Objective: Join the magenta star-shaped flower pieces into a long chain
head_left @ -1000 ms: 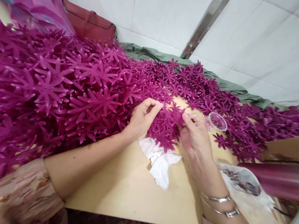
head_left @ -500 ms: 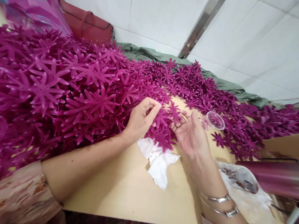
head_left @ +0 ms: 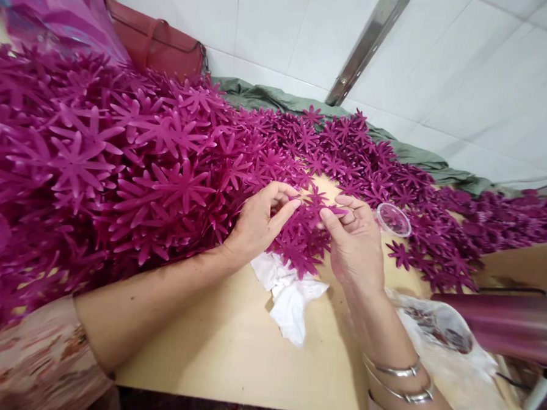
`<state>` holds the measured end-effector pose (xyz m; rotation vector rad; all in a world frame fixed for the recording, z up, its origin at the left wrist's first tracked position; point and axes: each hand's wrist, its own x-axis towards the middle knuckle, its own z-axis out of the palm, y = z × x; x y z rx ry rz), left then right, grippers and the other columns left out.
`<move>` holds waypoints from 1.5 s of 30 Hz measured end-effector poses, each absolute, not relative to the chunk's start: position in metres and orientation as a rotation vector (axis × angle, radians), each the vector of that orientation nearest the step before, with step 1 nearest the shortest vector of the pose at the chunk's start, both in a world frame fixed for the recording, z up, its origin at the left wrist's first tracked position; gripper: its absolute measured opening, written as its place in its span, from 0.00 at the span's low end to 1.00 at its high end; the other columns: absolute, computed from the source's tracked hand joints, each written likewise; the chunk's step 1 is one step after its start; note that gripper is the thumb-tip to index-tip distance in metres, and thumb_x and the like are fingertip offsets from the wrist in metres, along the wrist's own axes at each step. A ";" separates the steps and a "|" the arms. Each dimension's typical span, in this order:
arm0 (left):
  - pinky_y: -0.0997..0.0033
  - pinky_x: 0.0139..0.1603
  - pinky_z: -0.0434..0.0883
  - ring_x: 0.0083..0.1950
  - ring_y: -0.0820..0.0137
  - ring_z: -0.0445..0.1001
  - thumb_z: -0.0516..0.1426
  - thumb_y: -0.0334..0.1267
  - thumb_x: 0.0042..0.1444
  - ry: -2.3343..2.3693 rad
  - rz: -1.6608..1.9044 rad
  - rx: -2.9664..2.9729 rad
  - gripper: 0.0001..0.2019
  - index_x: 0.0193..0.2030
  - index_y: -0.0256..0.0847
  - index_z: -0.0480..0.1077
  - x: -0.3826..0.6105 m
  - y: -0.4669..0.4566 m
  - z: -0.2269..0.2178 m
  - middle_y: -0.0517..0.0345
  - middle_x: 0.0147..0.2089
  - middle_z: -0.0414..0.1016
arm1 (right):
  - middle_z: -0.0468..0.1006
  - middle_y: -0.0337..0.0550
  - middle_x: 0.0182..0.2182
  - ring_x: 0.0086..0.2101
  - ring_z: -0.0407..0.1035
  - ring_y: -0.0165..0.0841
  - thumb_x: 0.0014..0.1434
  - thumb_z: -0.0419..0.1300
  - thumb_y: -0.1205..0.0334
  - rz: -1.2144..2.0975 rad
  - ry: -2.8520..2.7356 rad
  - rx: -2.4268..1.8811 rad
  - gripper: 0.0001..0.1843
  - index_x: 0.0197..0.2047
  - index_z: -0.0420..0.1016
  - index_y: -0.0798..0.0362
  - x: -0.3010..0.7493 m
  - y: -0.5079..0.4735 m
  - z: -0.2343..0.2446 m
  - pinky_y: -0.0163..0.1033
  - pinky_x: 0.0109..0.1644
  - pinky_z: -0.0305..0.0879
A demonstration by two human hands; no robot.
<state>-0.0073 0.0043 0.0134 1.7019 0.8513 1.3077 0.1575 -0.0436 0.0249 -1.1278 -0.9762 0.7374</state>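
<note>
My left hand point(head_left: 258, 222) is curled, thumb and fingers pinching magenta star-shaped flower cutouts point(head_left: 302, 234) at the near edge of a huge heap point(head_left: 120, 160). My right hand point(head_left: 356, 243), with bangles on the wrist, faces it, fingers closed on the petals of the same small bunch of cutouts. Both hands hover just above the tan board point(head_left: 230, 337), touching the bunch from opposite sides. A crumpled white cloth point(head_left: 289, 294) lies on the board right under the hands.
A small clear plastic cup point(head_left: 393, 219) lies right of my right hand. A plastic bag point(head_left: 449, 343) and a maroon roll point(head_left: 505, 324) sit at the right. A red handbag point(head_left: 158, 43), green cloth point(head_left: 279, 98) and a metal bar point(head_left: 369, 42) line the tiled wall.
My right hand turned palm-up and spread half a second ago, then closed again on the flower cutouts. My left hand stayed pinching at the heap's edge.
</note>
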 end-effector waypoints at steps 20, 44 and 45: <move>0.76 0.47 0.77 0.42 0.75 0.80 0.67 0.33 0.55 0.665 1.385 1.431 0.14 0.48 0.41 0.73 -0.007 0.006 0.019 0.59 0.40 0.81 | 0.63 0.30 0.18 0.21 0.55 0.28 0.59 0.70 0.47 0.699 -1.091 -1.281 0.13 0.42 0.84 0.46 0.155 -0.051 0.032 0.35 0.28 0.59; 0.54 0.69 0.69 0.64 0.61 0.69 0.65 0.35 0.61 0.588 1.523 2.064 0.10 0.49 0.45 0.78 -0.014 0.007 0.017 0.47 0.62 0.65 | 0.71 0.30 0.19 0.20 0.59 0.25 0.42 0.80 0.50 1.020 -0.946 -1.169 0.22 0.24 0.72 0.50 0.148 -0.053 0.037 0.33 0.25 0.60; 0.54 0.69 0.69 0.64 0.61 0.70 0.64 0.35 0.61 0.563 1.507 2.076 0.09 0.48 0.45 0.78 -0.013 0.007 0.017 0.47 0.62 0.66 | 0.72 0.31 0.19 0.20 0.61 0.26 0.41 0.81 0.49 1.047 -0.919 -1.158 0.23 0.23 0.72 0.50 0.147 -0.052 0.037 0.33 0.26 0.61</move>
